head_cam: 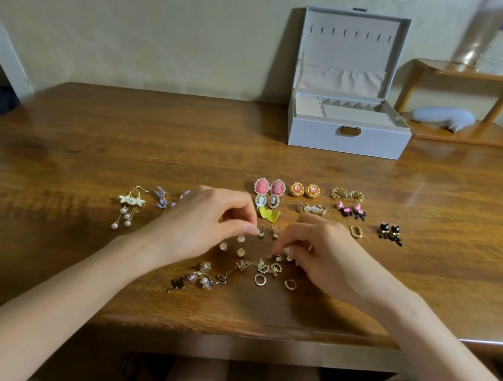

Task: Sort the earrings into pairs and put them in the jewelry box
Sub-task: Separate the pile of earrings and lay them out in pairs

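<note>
- Nearest, just in front of both hands, loose earrings [231,276] lie mixed on the table [90,135]: small hoops, pearl pieces, dark ones.
- The left hand [207,223] and right hand [322,255] are close together, fingers curled, tips down among tiny studs [261,231]. I cannot tell if they pinch or only touch.
- I judge the step is pairing, not yet boxing.
- Beyond the hands, pairs lie in rows, such as the pink ovals [269,187] and black cats [390,233].
- Farthest, well beyond the right hand, the jewelry box [348,139] stands open; I see no earring inside.
- The next move probably needs a fine pinch, to set two like studs side by side.
</note>
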`<state>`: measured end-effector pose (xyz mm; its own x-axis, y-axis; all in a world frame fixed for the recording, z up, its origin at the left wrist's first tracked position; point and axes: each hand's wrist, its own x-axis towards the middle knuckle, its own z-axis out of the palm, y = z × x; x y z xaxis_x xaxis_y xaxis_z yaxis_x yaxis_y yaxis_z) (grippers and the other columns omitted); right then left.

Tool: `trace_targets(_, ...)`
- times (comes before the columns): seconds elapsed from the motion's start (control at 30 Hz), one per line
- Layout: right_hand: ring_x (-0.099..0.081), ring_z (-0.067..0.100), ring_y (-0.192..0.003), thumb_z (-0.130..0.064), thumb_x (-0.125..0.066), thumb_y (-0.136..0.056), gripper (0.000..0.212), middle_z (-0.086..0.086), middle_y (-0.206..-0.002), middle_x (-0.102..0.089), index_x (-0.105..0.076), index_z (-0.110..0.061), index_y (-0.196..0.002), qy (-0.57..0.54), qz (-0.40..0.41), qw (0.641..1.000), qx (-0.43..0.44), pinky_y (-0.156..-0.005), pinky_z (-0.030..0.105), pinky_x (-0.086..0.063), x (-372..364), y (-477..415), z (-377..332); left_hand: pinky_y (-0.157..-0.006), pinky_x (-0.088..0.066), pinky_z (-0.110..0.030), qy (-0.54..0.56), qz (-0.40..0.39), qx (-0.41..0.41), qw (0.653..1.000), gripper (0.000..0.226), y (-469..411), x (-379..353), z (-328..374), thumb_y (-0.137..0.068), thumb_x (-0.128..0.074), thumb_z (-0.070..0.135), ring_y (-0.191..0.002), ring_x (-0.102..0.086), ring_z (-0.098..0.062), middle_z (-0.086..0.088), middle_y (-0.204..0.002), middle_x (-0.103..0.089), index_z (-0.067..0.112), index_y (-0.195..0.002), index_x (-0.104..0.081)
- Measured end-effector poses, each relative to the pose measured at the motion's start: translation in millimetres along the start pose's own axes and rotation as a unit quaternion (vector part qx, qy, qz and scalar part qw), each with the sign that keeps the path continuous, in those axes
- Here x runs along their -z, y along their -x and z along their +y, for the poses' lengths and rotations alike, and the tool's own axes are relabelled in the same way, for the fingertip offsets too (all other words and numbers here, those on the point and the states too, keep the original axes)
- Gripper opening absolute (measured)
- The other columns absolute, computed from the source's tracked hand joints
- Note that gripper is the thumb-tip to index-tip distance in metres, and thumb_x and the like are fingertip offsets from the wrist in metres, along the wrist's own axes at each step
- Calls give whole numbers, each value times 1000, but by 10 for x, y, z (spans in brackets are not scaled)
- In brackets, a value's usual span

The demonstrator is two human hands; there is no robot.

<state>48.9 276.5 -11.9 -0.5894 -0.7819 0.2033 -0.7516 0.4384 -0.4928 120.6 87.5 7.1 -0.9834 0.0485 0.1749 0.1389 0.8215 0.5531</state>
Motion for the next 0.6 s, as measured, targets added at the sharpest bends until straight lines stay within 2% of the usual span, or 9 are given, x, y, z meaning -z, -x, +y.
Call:
trace_targets(0.13, -49, 0, -79, -3, -56, -88, 22, -6, -90, -56, -71, -20, -90, -11, -14, 1000, 23, -72, 12, -38, -68, 0, -69, -69, -43, -13, 12, 8, -2, 1000, 7, -39, -31, -13, -84, -62, 27, -77, -57, -1, 11, -77, -64, 20, -83, -64)
trace_targets(0.23, -52, -1, -78, -5, -57, -89, 21, -5, -92, -57, -71, -21, -91, -44, -15, 999, 19, -69, 13, -41, -56, 12, -97, -71, -44, -16, 19, 3, 2, 1000, 6, -71, -59, -39, -86, -61, 26, -77, -59, -1, 10, -78, -66, 21, -83, -63)
trace_targets(0.37, -59, 5, -68, -2, -63, -82, 20, -9, -82, -60, -70, -20, -88, -117, 45, 992, -7, -62, 16, -47, 36, 17, -79, -74, -41, -10, 24, -3, 4, 1000, 5, -72, -96, -77, -87, -59, 27, -82, -58, 3, 11, -83, -67, 23, -85, -62)
trace_targets(0.5, -58, 1, -64, 2, -65, -80, 23, -12, -79, -57, -72, -19, -84, -158, 57, 985, -40, -60, 9, -43, 117, 25, -29, -68, -47, -12, 65, -41, 5, 997, 5, -34, -94, -51, -88, -59, 22, -74, -65, 1, 7, -80, -68, 19, -85, -61)
trace_targets(0.6, -64, 2, -66, 2, -64, -82, 24, -7, -80, -63, -72, -20, -84, -166, 29, 984, -49, -62, 16, -52, 86, 32, -13, -62, -49, -13, 100, -53, 9, 993, 5, -2, -90, -23, -88, -59, 17, -68, -68, -6, 1, -79, -68, 13, -85, -60)
